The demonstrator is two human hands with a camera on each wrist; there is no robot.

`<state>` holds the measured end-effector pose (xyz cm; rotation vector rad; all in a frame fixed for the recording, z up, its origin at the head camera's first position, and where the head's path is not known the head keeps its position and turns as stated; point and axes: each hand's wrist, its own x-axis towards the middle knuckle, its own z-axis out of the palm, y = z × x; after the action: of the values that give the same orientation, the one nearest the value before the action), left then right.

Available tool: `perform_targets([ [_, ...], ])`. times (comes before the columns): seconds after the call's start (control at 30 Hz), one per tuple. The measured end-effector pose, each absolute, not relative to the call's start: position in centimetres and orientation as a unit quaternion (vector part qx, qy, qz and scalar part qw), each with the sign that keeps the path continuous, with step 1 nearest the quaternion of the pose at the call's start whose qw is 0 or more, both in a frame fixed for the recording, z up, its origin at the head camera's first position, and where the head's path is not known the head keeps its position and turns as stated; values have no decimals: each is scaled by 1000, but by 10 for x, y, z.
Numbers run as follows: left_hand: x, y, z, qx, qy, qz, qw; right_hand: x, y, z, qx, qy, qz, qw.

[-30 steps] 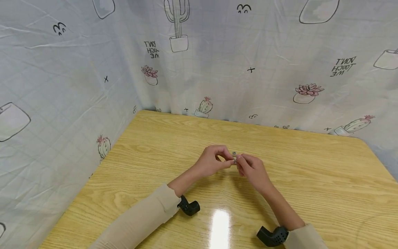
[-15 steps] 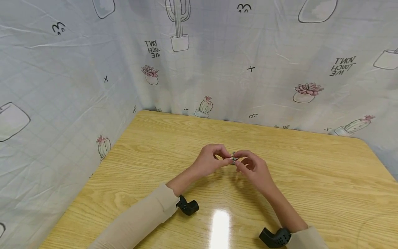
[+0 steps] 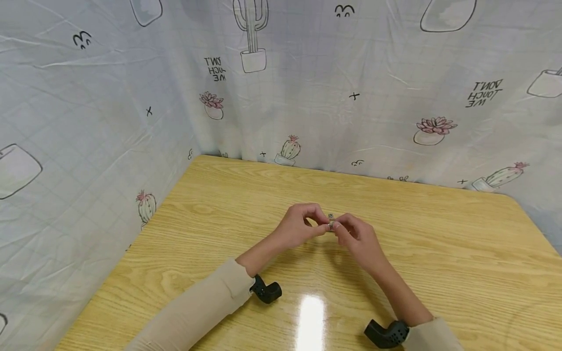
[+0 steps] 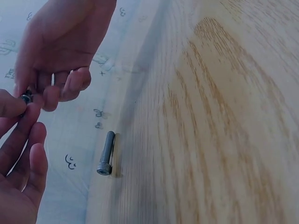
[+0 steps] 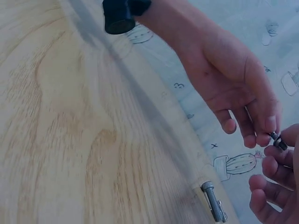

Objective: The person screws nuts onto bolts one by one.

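Both hands meet over the far middle of the table, fingertips together around a small metal bolt (image 5: 277, 141) with a wider, nut-like ring on it. My left hand (image 3: 295, 228) pinches one end between thumb and index finger. From the other side, the thumb and fingertips of my right hand (image 3: 361, 239) grip the piece, hiding much of it. In the left wrist view the bolt shows only as a dark glint between the fingers. A longer socket-head bolt (image 4: 106, 154) lies on the wooden table just beyond the hands; the right wrist view shows more small metal beside it.
The wood-grain table (image 3: 246, 195) reaches back to a pale curtain (image 3: 307, 87) with cactus drawings, which also hangs along the left side. Black wrist-worn camera mounts (image 3: 267, 292) stick out under both forearms. A bright light reflection lies on the near tabletop.
Half a second ago my right thumb and index finger were spread wider around the bolt; now they are pinched together on it again. My left hand has stayed almost still.
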<state>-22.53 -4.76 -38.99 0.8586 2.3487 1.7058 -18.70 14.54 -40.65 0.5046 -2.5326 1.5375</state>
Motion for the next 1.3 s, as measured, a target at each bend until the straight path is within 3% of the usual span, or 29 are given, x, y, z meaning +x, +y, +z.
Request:
perform_targets([
  [0.2,-226,-46,-391,311,765,560,66,-183,136,-390,145,-849,508,27],
  [0.43,-227,-46,-389,284,775,561,61,-190,141,-401,117,-852,507,54],
  [0.87,-231,-47,-387,250,786,563,61,-182,142,-386,190,-837,505,93],
  [1.03,-231,-44,-386,258,781,565,60,-178,136,-373,165,-840,511,72],
  [1.3,-231,-41,-384,274,770,573,62,-195,141,-396,134,-841,522,44],
])
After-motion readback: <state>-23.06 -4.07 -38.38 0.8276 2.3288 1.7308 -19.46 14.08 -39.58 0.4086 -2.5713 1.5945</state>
